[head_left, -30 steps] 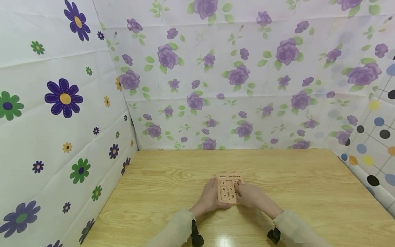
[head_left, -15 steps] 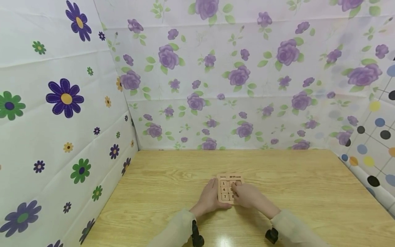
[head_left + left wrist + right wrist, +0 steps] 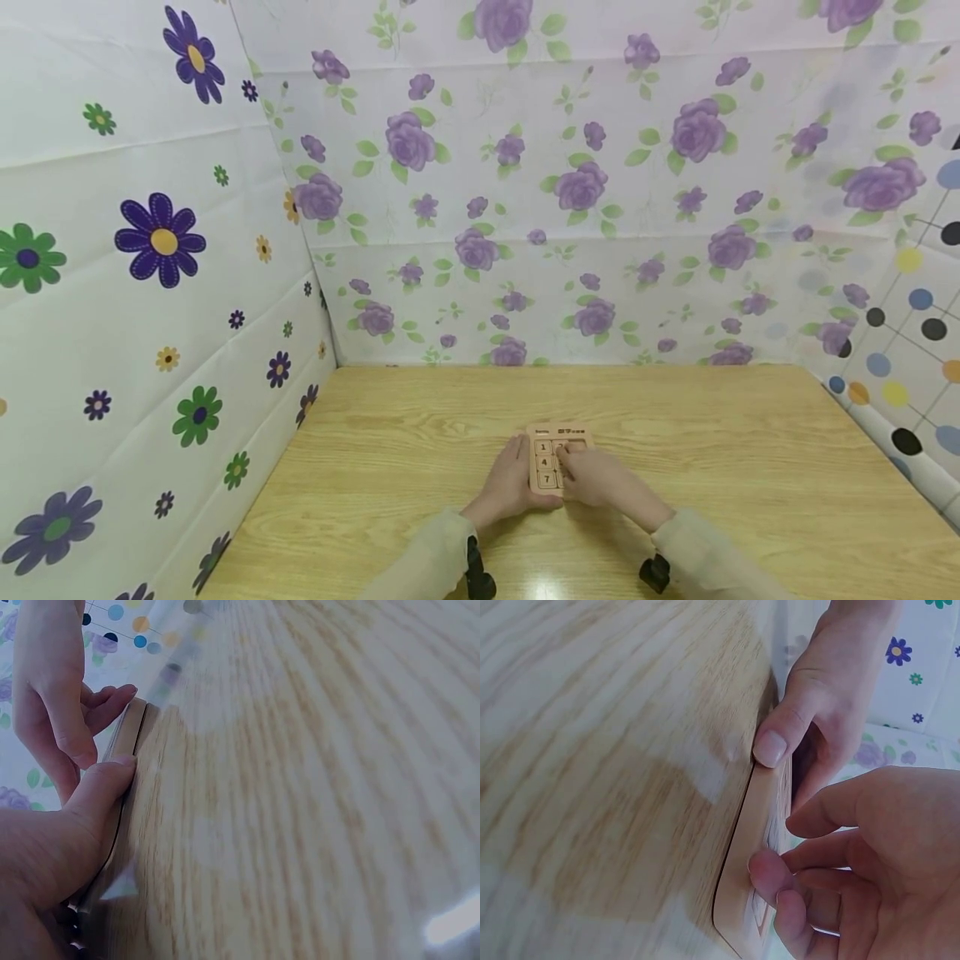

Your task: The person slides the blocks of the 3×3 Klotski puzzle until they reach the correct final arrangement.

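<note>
A wooden number slide puzzle (image 3: 561, 430) lies flat on the table, its tiles 1 (image 3: 543, 447), 4 and 7 showing in the left column. My left hand (image 3: 510, 482) holds the puzzle's near left corner, fingers along the left side and thumb on the near edge. Over the right part of the board, my right hand (image 3: 602, 477) touches the tiles with bent, relaxed fingertips, by the tile marked 2 (image 3: 559, 447). That hand hides most of the middle and right columns. In the right wrist view, the puzzle's side (image 3: 746, 862) shows below the fingertips.
The wood-grain table (image 3: 405, 417) reaches back to a rose-patterned cloth wall (image 3: 480, 208). Another flowered cloth (image 3: 112, 333) hangs at the left, and a dotted one (image 3: 900, 350) at the right. Black wrist cameras (image 3: 480, 575) sit on both wrists.
My right hand has moved left over the puzzle, and the tile marked 2 has slid left toward the tile marked 1. My left hand stays in place on the board.
</note>
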Demonstrator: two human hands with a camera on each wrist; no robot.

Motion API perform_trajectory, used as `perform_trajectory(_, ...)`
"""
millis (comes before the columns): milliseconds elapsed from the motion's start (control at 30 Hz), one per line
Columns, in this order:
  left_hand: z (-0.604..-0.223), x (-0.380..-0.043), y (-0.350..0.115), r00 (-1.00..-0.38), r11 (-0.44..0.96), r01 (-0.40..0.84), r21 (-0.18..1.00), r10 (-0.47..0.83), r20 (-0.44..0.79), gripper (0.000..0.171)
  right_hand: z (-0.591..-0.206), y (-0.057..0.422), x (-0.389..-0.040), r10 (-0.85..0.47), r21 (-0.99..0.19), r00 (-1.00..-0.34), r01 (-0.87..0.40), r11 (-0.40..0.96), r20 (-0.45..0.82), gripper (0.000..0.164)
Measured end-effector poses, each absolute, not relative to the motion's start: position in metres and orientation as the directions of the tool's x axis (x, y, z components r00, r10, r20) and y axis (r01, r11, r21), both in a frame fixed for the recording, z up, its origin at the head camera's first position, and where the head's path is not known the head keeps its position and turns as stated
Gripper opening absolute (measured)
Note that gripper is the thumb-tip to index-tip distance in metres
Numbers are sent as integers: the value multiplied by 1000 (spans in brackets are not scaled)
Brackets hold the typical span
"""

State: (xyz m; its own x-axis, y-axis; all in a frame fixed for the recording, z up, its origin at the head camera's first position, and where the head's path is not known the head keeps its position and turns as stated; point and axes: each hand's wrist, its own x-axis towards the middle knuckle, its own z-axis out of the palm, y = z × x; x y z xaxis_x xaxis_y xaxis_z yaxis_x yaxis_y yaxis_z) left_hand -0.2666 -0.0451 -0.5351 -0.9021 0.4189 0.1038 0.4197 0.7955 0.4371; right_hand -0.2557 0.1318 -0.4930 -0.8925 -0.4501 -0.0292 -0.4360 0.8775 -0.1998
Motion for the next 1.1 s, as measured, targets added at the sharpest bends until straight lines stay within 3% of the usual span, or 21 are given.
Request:
perform_trajectory(500,-533,-265,-45,-897,812,432,393,430,100,122,-492,135,-252,-449,-222,-893,-434,873,-22,48)
perform_trajectory(1100,-535,-266,-44,-902,804,422,419,420,101,124,-493,149,-240,-400,-214,-916,-383,899,-39,47)
